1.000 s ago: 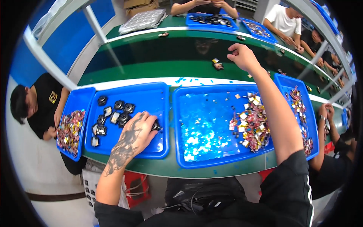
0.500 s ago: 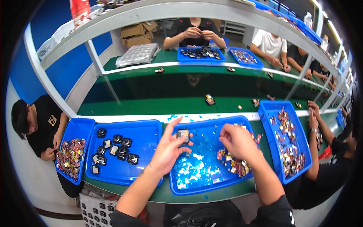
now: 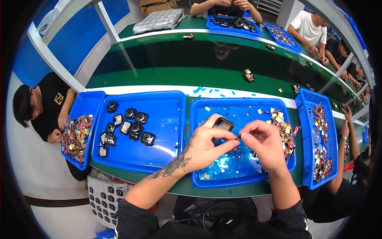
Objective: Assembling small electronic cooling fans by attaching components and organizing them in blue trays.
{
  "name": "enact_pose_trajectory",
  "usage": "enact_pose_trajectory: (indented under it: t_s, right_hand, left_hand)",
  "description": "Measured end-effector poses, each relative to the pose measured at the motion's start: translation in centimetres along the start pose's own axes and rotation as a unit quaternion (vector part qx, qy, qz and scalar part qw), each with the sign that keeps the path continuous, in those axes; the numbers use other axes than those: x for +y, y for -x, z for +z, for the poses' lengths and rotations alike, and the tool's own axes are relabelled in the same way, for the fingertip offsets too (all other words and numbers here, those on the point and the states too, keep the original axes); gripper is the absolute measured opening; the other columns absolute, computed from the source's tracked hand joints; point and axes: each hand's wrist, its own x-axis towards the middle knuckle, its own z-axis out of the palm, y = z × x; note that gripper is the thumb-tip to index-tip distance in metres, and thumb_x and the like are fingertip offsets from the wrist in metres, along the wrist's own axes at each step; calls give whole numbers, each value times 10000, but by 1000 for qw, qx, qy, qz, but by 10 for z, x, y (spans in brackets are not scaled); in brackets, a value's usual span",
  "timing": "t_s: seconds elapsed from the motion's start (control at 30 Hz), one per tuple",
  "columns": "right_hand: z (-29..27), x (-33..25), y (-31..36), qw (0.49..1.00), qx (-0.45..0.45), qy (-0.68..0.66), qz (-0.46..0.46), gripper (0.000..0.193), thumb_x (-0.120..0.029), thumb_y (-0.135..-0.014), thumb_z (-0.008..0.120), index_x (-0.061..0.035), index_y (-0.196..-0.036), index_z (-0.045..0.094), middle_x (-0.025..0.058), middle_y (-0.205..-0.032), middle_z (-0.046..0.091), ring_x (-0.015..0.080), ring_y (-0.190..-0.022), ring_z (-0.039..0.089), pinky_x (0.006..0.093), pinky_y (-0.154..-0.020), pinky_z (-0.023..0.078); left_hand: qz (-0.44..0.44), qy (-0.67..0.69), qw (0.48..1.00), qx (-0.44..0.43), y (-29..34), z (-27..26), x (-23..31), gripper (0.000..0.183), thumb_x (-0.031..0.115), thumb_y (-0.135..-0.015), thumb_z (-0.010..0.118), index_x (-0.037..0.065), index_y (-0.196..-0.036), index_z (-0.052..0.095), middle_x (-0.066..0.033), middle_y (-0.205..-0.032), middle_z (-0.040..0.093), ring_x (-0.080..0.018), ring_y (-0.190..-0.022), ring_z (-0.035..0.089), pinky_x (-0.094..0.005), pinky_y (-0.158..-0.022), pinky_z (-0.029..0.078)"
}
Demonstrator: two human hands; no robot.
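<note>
My left hand (image 3: 205,148) holds a small black square part (image 3: 223,124) over the middle blue tray (image 3: 199,181). My right hand (image 3: 262,144) meets it, thumb and forefinger pinched on a tiny thin piece (image 3: 238,138) at the part's edge. Both hands hover above blue film scraps (image 3: 225,163) lying in that tray. A pile of small gold and red pieces (image 3: 283,128) lies at the tray's right end, beside my right hand.
The left blue tray (image 3: 167,131) holds several black round parts (image 3: 131,127). Further blue trays (image 3: 318,139) with small pieces sit at both sides, where other people work. A green conveyor belt (image 3: 179,67) carries a few parts (image 3: 248,75). People sit across it.
My left hand came from the left tray with a black part to the middle tray. My right hand drew back from the conveyor and now pinches at that part.
</note>
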Motion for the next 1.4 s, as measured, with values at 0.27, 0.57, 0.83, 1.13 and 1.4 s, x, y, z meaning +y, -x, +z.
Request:
enact_pose_trajectory:
  t_s: [0.27,0.57,0.83,1.13,1.4]
  right_hand:
    - [-19,-6,-9,987,-113,52,98,129,-118,-898,666,1,-847,665,-29,-775,618,17,-725,517,191,-637,407]
    - [-5,15,-3,875,37,452,-166,178,-46,-911,582,-8,-1083,602,137,-909,607,188,-735,632,321,-681,504]
    - [17,16,-2,960,67,222,-156,52,-23,-868,665,4,-912,657,82,-878,640,142,-777,632,256,-668,522]
    - [41,5,3,863,82,413,-279,146,42,-789,689,-17,-922,685,139,-821,664,289,-720,663,360,-645,526]
    - [36,1,-3,905,133,336,-222,115,57,-824,656,22,-931,679,117,-810,660,176,-631,655,278,-559,516]
  left_hand:
    - [100,-131,986,6,7,4,3,151,113,-739,811,59,-860,739,-152,-1083,567,-266,-937,617,-343,-799,496]
    - [-51,-14,998,32,3,6,-1,136,55,-778,776,14,-903,743,-92,-986,579,-146,-847,584,-284,-729,491]
    - [-48,80,995,44,7,11,-13,171,5,-874,669,-26,-1040,695,-104,-1055,582,-155,-977,606,-255,-815,513]
    - [-132,318,933,108,1,16,-12,322,22,-975,510,-40,-1290,528,-106,-1130,647,-130,-1052,611,-268,-892,508]
    - [-128,323,936,50,9,19,-12,327,30,-945,579,-46,-1263,579,-112,-1147,664,-142,-1017,641,-246,-873,534]
